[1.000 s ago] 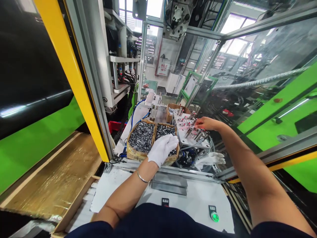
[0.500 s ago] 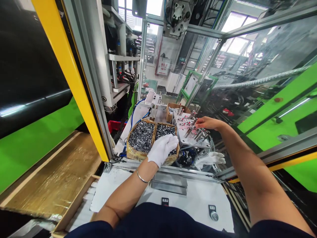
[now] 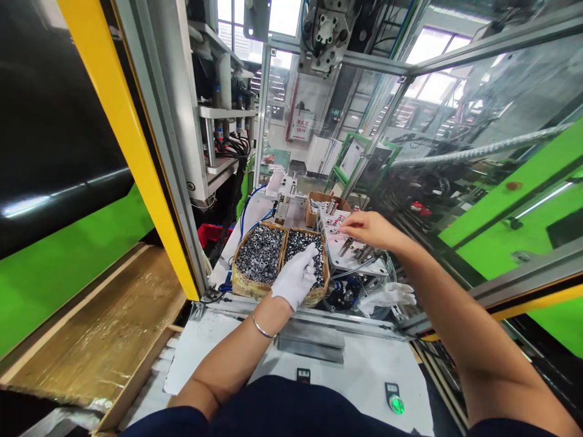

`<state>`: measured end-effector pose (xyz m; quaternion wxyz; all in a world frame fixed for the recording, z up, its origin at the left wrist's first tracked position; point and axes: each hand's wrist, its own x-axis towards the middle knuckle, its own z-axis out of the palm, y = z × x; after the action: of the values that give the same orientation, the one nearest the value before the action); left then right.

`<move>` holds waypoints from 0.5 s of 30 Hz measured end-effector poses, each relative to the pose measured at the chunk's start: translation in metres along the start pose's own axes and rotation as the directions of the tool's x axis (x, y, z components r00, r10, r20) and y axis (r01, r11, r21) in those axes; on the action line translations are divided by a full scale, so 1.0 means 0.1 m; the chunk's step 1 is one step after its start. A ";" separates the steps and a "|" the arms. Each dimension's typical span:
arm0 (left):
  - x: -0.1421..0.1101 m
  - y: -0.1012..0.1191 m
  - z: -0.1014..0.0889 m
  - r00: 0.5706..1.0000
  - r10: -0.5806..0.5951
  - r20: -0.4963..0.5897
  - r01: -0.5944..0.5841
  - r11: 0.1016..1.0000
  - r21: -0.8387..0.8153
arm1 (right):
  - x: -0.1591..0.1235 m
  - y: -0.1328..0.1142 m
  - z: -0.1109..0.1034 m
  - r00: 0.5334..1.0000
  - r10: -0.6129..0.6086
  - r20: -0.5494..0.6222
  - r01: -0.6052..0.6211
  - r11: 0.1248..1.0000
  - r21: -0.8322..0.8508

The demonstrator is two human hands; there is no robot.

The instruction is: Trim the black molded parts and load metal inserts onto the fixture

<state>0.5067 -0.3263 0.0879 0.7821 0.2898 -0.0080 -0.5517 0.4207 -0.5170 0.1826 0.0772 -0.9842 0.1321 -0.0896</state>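
Observation:
My left hand (image 3: pixel 295 280), in a white glove, is over the front of the right-hand box (image 3: pixel 326 267) of small dark metal parts (image 3: pixel 298 241). Its fingers are curled in, and whatever they hold is hidden. Beside it, the left-hand box (image 3: pixel 241 280) is full of small ring-shaped metal parts (image 3: pixel 259 252). My bare right hand (image 3: pixel 367 229) hangs above a metal fixture plate (image 3: pixel 336 247) with upright pins and clamps. Thumb and fingers are pinched together, pointing left; anything between them is too small to make out.
A loose white glove (image 3: pixel 387 297) lies on hoses right of the boxes. Behind stands a cardboard box (image 3: pixel 312 212). A metal frame rail (image 3: pixel 364 325) crosses in front. A button (image 3: pixel 396 403) glows green on the white panel (image 3: pixel 355 388). The yellow-edged post (image 3: pixel 136 152) rises at left.
My right hand has moved left across the fixture from its right-side pins. The fingers of my left hand, stretched before, have curled in. The button now glows green.

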 end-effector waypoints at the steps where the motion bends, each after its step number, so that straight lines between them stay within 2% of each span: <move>1: 0.01 0.00 0.02 1.000 -0.023 0.010 0.023 1.000 -0.002 | -0.05 -0.19 0.05 0.989 -0.146 0.018 0.146 0.989 0.001; 2: 0.03 -0.01 0.04 0.999 -0.034 0.018 0.034 0.999 -0.005 | -0.09 -0.37 0.11 0.966 -0.256 0.031 0.257 0.966 -0.031; 3: 0.04 -0.02 0.05 0.999 -0.029 0.023 0.029 1.000 -0.008 | -0.13 -0.52 0.18 0.949 -0.315 0.024 0.316 0.945 -0.082; 5: 0.05 -0.03 0.08 1.000 0.010 0.012 -0.010 1.000 -0.007 | -0.18 -0.72 0.29 0.933 -0.359 0.000 0.353 0.916 -0.192; 7: 0.04 -0.04 0.10 0.998 0.043 -0.036 -0.043 0.999 0.013 | -0.21 -0.81 0.36 0.933 -0.360 -0.019 0.344 0.904 -0.254; 9: 0.03 -0.05 0.11 0.995 0.065 -0.070 -0.063 0.997 0.039 | -0.21 -0.81 0.38 0.933 -0.358 -0.022 0.339 0.900 -0.275; 12: 0.04 -0.04 0.09 0.992 0.122 -0.027 -0.118 0.987 0.109 | -0.20 -0.71 0.27 0.949 -0.314 -0.033 0.293 0.915 -0.278; 14: 0.06 -0.03 0.05 0.973 0.230 -0.003 -0.221 0.943 0.249 | -0.17 -0.56 0.13 0.975 -0.213 -0.064 0.190 0.948 -0.253; 15: 0.07 -0.02 0.02 0.949 0.316 0.013 -0.300 0.885 0.356 | -0.14 -0.45 0.06 0.988 -0.133 -0.081 0.110 0.964 -0.241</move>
<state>0.5067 -0.3338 0.0864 0.7947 0.4328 -0.1350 -0.4036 0.4196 -0.4693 0.1829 -0.0524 -0.9871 0.0849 -0.1250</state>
